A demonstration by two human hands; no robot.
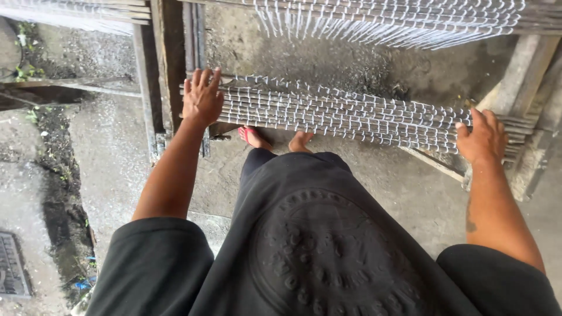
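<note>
the left hand [202, 96] lies flat with open fingers on the left end of a long row of thin grey rods [351, 114]. the right hand [483, 139] rests on the right end of the same row, fingers loosely bent over the rods; it is not clear if it grips them. the rods lie side by side across a wooden frame [167, 64] above the concrete floor [105, 152]. a second row of rods [386, 20] lies at the far edge. two feet [275, 140] stand below.
</note>
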